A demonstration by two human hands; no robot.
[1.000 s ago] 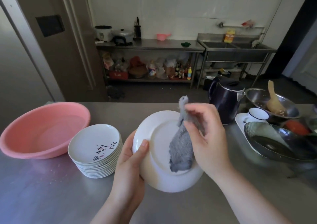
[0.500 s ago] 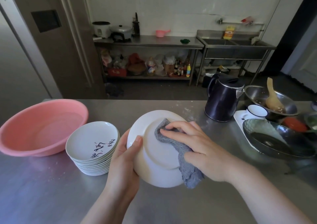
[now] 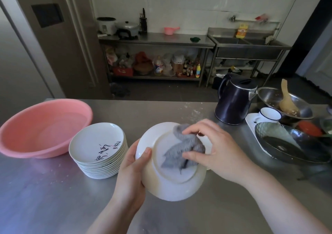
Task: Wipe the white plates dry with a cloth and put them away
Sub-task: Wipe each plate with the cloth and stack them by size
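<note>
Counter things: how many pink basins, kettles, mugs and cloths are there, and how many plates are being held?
Pink basin: 1
Kettle: 1
Mug: 1
Cloth: 1
Held plate: 1
Total: 5

Round white ceramic plate [image 3: 167, 181] tilted, underside up with foot ring showing, above the steel counter, crumpled grey knitted cloth [image 3: 181, 149] lying across its base, stack of white plates with dark script markings [image 3: 98, 149] just left, upright on counter
</note>
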